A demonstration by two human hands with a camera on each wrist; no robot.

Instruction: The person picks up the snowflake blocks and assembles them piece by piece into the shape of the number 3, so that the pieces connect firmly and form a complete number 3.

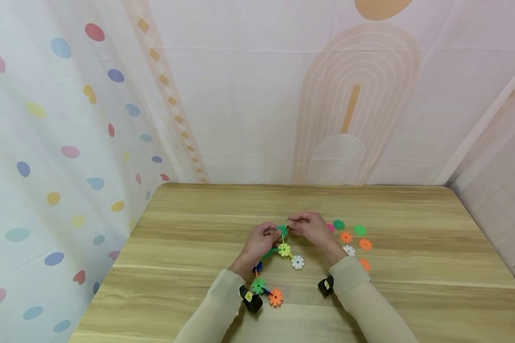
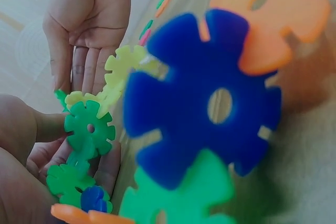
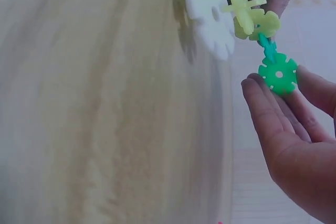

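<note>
Blue disc fills the left wrist view, slotted into a chain of plastic discs that runs over the table. Left hand curls its fingers around the chain's upper part. Right hand pinches the top green disc between thumb and fingers. Loose discs lie just right of this hand.

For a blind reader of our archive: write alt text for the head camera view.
Two hands, left hand and right hand, meet over a wooden table, both pinching a green disc atop a chain of notched plastic discs that trails toward the person. Loose discs lie just past the right hand; patterned curtains hang behind.
</note>
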